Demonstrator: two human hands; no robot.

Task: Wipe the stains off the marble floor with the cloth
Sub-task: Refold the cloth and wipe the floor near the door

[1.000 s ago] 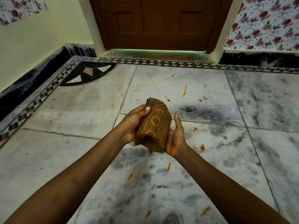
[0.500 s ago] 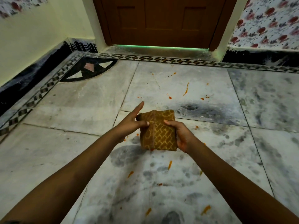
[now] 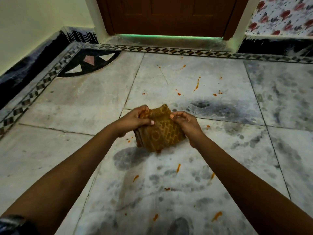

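Head view. Both forearms reached forward over the marble floor (image 3: pixel 94 99). The cloth (image 3: pixel 162 133), a folded brown piece with a yellow woven pattern, was held above the floor between the two hands, roughly at the middle of the frame. The left hand (image 3: pixel 135 119) gripped the cloth's left upper edge, its fingers (image 3: pixel 144 111) curled over the fold and the thumb pressed on the near face. The right hand (image 3: pixel 186 122) pinched the right upper corner between thumb and curled fingers. The cloth's lower part hung bunched below both hands; whether it touched the floor could not be told.

Orange stains (image 3: pixel 196 84) lay scattered on the floor: a cluster of streaks and dots beyond the cloth, toward the door (image 3: pixel 169 14), and further spots nearer the camera between and beside the forearms. Small orange specks lay just beside the cloth on its left. Grey mottled patches marked the slabs. A patterned border (image 3: pixel 169 50) ran along the wall edge, with a dark corner inlay (image 3: pixel 88 63) at the left. Floral wallpaper (image 3: pixel 281 16) covered the wall right of the door.
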